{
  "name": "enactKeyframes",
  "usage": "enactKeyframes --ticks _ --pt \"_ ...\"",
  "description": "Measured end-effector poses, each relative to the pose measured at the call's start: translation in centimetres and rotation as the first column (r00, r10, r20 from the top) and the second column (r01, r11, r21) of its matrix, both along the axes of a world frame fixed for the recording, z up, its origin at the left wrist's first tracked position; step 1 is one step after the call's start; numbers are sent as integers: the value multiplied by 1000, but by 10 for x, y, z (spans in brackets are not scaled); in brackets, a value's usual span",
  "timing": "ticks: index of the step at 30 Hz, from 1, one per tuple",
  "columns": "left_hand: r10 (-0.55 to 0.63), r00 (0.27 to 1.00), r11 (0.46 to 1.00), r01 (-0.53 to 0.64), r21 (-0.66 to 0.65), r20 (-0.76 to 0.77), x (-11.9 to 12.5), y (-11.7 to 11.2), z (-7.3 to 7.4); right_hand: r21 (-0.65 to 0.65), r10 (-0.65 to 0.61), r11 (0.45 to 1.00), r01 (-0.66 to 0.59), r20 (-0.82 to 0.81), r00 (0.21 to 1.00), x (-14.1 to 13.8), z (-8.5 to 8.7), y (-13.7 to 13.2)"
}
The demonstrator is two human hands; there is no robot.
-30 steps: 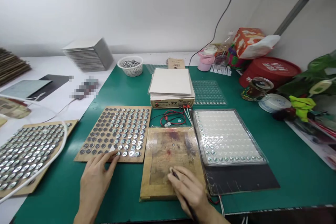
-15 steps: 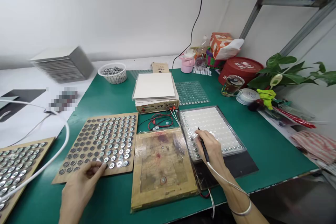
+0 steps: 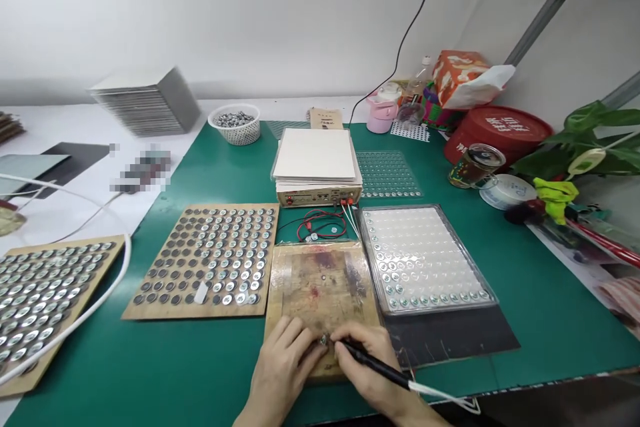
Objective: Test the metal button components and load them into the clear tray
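Both my hands meet at the near edge of the worn wooden work board (image 3: 320,280). My left hand (image 3: 283,370) pinches a small round metal part (image 3: 324,340) against the board. My right hand (image 3: 370,367) grips a black pen-like probe (image 3: 375,365) with a white wire trailing from it, its tip touching the part. Left of the board lies a cardboard tray (image 3: 210,260) full of similar round parts. To the right lies a clear blister tray (image 3: 420,257) with parts along its left and near rows.
A beige tester box (image 3: 320,197) with red and white leads and a stack of white sheets on it stands behind the board. Another parts tray (image 3: 45,293) and a white cable lie at left. A basket of parts (image 3: 235,123), cups, a red tin and a plant stand behind and to the right.
My left hand left the cardboard tray and came to the wooden board. My right hand moved with the probe from the blister tray back to the board's near edge.
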State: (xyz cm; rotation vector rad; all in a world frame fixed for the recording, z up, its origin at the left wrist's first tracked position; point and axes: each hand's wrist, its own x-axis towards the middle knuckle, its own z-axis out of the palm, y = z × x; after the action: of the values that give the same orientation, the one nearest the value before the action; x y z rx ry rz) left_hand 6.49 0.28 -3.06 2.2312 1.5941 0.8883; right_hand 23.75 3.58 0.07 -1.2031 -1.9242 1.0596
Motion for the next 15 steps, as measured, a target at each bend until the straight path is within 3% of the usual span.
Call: enactKeyframes --ticks 5,15 --pt "-33 999 999 33 -23 4 -7 0 -1 -170 27 985 -16 68 997 -5 -14 -4" --pt "-1 999 998 3 -67 33 -5 2 5 -231 140 968 -98 172 975 -4 -12 7"
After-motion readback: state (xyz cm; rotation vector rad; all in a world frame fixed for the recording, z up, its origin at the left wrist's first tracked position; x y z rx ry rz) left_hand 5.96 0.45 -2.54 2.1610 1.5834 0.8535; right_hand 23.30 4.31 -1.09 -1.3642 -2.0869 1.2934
